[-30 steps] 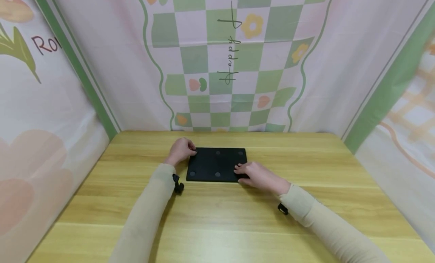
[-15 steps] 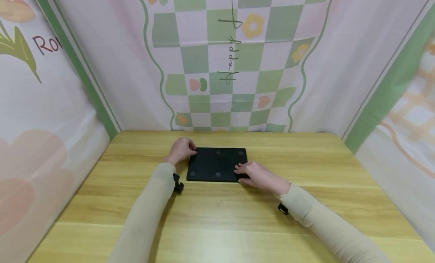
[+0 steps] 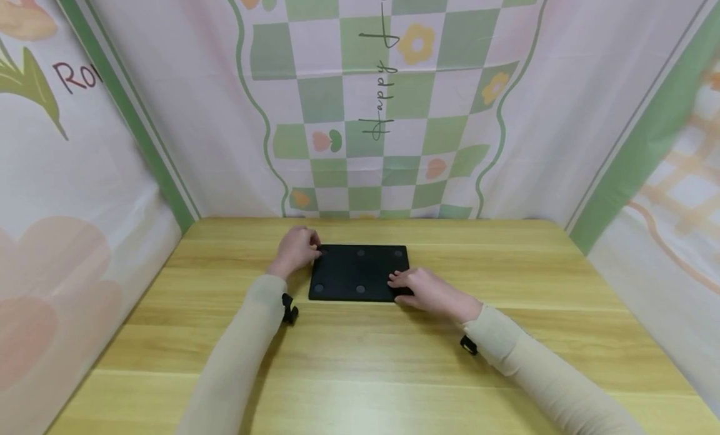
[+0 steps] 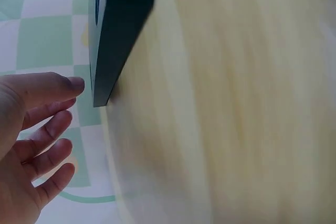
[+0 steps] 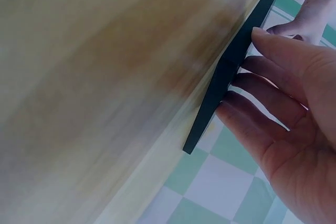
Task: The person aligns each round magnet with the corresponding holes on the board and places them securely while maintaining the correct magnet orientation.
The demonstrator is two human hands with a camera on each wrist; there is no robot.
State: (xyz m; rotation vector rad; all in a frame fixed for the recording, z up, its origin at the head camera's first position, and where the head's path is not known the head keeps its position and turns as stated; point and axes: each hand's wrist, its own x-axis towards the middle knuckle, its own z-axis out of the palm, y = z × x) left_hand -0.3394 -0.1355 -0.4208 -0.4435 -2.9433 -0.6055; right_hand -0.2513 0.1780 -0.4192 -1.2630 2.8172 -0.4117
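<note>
A flat black rectangular board point(image 3: 365, 271) with several round dark-grey discs lies on the wooden table. At its far left corner hovers my left hand point(image 3: 296, 250), thumb and fingers loosely bent. In the left wrist view, the left hand point(image 4: 31, 135) holds nothing, and its thumb tip shows a small gap from the board's end point(image 4: 113, 45). My right hand point(image 3: 430, 290) rests its fingertips on the board's near right corner, covering that part. The right wrist view shows the right hand's fingers point(image 5: 262, 119) extended and touching the board's top surface.
The wooden table point(image 3: 360, 360) reaches back to a green-and-white checked curtain point(image 3: 365, 110). Patterned fabric point(image 3: 56, 235) hangs on the left and more fabric point(image 3: 669, 247) on the right. Each wrist wears a black camera mount.
My left hand has shifted slightly left, its fingertips drawing away from the board's corner. The right hand and the board stay in place.
</note>
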